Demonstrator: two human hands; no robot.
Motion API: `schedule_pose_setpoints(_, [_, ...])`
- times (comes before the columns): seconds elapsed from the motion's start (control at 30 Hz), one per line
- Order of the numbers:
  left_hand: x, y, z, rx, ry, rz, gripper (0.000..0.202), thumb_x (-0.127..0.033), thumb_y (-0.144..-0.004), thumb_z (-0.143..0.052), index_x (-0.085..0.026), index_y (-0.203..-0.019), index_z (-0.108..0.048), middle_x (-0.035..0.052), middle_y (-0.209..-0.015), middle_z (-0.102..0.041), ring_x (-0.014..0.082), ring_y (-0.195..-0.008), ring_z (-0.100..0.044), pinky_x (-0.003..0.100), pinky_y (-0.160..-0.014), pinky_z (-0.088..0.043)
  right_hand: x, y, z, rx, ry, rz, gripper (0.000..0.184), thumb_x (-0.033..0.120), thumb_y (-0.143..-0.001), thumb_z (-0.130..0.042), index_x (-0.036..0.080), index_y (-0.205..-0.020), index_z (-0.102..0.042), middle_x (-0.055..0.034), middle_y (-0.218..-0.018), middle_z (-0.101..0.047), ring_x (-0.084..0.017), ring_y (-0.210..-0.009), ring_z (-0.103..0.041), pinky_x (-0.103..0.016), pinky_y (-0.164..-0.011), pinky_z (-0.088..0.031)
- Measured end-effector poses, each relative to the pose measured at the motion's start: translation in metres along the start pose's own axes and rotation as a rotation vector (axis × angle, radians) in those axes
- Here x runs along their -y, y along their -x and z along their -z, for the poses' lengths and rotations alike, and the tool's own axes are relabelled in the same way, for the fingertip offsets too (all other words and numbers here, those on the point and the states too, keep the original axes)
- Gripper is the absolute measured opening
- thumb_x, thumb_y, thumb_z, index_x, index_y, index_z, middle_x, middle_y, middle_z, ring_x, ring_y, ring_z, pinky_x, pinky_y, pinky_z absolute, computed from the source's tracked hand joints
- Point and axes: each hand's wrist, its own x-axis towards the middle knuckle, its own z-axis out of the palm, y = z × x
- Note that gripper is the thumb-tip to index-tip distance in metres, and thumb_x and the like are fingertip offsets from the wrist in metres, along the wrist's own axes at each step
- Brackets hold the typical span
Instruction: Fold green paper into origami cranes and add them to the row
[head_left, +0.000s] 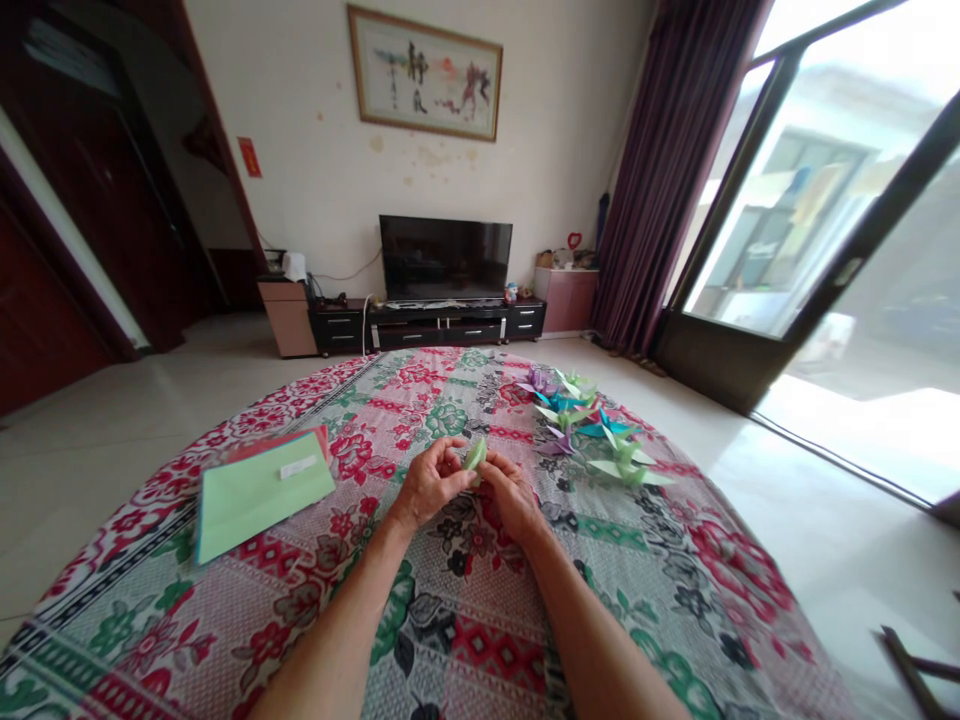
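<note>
Between my two hands is a small folded piece of light green paper (475,455), raised a little over the patterned tablecloth (442,620). My left hand (433,482) pinches it from the left with thumb and fingers. On the other side my right hand (510,490) grips its lower right edge. The fingers cover much of the paper, so its exact folded shape is hard to make out. To the right lies a group of folded paper cranes (628,465) in green, blue and purple.
A stack of coloured paper sheets (262,495), green on top with a small white slip (298,467), lies at the left of the table. Past the table's far edge are a television (446,258) and a low black cabinet (409,328). A glass door (780,220) is at right.
</note>
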Motion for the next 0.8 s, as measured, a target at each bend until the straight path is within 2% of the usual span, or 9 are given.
schedule_pose_setpoints(0.1, [-0.0014, 0.0005, 0.0017, 0.003, -0.021, 0.003, 0.039, -0.03, -0.065, -0.068, -0.017, -0.1, -0.058, -0.0049, -0.064, -0.052, 0.0083, -0.055, -0.047, 0.02, -0.054, -0.039, 0.002, 0.0012, 0.0001, 0.001, -0.01, 0.007, 0.028, 0.041, -0.076, -0.059, 0.018, -0.09, -0.065, -0.0002, -0.072, -0.063, -0.013, -0.064, -0.056, -0.026, -0.068, -0.046])
schedule_pose_setpoints(0.27, [-0.0025, 0.001, 0.0029, -0.011, -0.058, 0.028, 0.022, -0.034, -0.065, -0.067, -0.016, -0.077, -0.063, 0.0002, -0.069, -0.06, 0.0124, -0.062, -0.054, 0.023, -0.06, -0.042, 0.0025, 0.001, -0.0011, -0.021, 0.006, -0.002, 0.027, 0.042, -0.075, -0.059, 0.019, -0.087, -0.065, 0.0003, -0.071, -0.062, -0.013, -0.064, -0.055, -0.025, -0.066, -0.046])
schedule_pose_setpoints(0.37, [-0.0028, 0.0001, 0.0018, -0.018, -0.005, 0.088, 0.019, -0.033, -0.066, -0.065, -0.016, -0.071, -0.062, -0.0017, -0.061, -0.058, 0.0111, -0.056, -0.05, 0.022, -0.055, -0.04, 0.0042, 0.0009, -0.0033, -0.015, -0.013, -0.009, 0.028, 0.043, -0.073, -0.061, 0.018, -0.085, -0.065, 0.0004, -0.07, -0.063, -0.012, -0.062, -0.055, -0.024, -0.063, -0.045])
schedule_pose_setpoints(0.57, [0.0017, -0.0011, 0.0023, -0.028, 0.065, 0.157, 0.018, -0.033, -0.067, -0.064, -0.016, -0.069, -0.059, -0.0058, -0.051, -0.05, 0.0079, -0.046, -0.043, 0.02, -0.047, -0.033, 0.0082, 0.0025, -0.0082, 0.011, -0.01, 0.03, 0.031, 0.04, -0.066, -0.07, 0.019, -0.089, -0.065, -0.0009, -0.079, -0.066, -0.015, -0.072, -0.058, -0.027, -0.07, -0.046])
schedule_pose_setpoints(0.8, [0.0009, 0.0008, 0.0067, 0.026, 0.175, 0.251, 0.022, -0.034, -0.066, -0.065, -0.014, -0.076, -0.063, -0.0045, -0.055, -0.054, 0.007, -0.044, -0.045, 0.02, -0.046, -0.035, 0.0059, 0.0011, -0.0084, 0.044, 0.018, 0.001, 0.034, 0.04, -0.065, -0.07, 0.019, -0.091, -0.063, -0.0004, -0.078, -0.065, -0.014, -0.069, -0.057, -0.026, -0.065, -0.045])
